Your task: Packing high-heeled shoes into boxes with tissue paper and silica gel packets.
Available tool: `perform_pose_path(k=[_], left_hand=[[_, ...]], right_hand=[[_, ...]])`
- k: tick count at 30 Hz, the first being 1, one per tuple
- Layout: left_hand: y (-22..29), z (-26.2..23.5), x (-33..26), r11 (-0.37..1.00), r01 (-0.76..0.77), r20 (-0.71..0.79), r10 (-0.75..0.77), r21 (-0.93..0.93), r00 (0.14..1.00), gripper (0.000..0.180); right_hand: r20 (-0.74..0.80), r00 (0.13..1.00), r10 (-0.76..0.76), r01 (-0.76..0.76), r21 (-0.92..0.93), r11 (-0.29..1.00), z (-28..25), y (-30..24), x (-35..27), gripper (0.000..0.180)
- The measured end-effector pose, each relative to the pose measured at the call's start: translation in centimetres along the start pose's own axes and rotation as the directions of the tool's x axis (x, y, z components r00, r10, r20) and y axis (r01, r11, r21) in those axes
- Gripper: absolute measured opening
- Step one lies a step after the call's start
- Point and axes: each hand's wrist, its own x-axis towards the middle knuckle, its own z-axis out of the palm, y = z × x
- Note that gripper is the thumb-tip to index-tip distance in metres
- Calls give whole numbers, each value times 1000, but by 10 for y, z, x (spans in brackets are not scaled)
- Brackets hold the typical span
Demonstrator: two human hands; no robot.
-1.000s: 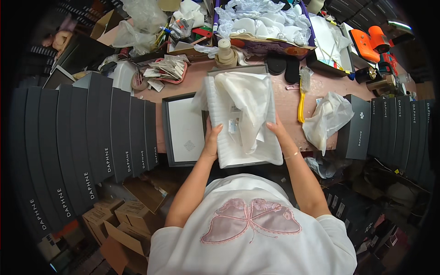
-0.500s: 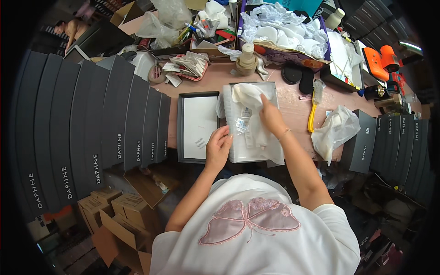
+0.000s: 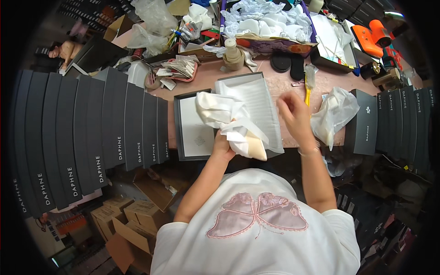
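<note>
My left hand point(image 3: 223, 145) is closed round a cream shoe point(image 3: 256, 147) loosely wrapped in white tissue paper point(image 3: 213, 107), held up over the work table. Part of the shoe's cream end sticks out of the paper near my body; the rest is covered. Beneath it lies an open shoebox point(image 3: 240, 79) lined with a ribbed white foam sheet point(image 3: 266, 112). The box's dark lid point(image 3: 180, 137), white inside, rests to its left. My right hand point(image 3: 294, 112) hovers to the right of the box, fingers curled in; whether anything is in them is hidden.
Dark shoeboxes stand in rows at left point(image 3: 112, 128) and right point(image 3: 364, 121). A crumpled paper-wrapped bundle point(image 3: 334, 114) lies by the right row, near a yellow-handled brush point(image 3: 309, 87). Behind are a bottle point(image 3: 231, 50), a tray of tags point(image 3: 181, 68) and a carton of white padding point(image 3: 270, 25).
The wrapped shoe has come up out of the box and leftward into my left hand. My right hand has let go of it and moved right. The view has shifted slightly.
</note>
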Motion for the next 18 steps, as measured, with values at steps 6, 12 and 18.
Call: perform_pose_path(k=[6,12,18], left_hand=[[6,42,-23,894,-144,-16,167,423,986,46],[47,27,-23,980,-130,-4,131,-150,991,51],[114,54,27,742,-543,-43,605,393,795,42]], right_hand=[[531,834,-152,391,-373,842,38,4,-60,59],[424,859,-287,328,-25,944,39,21,-64,70],[391,829,-399,488,-159,858,3,11,-49,68]])
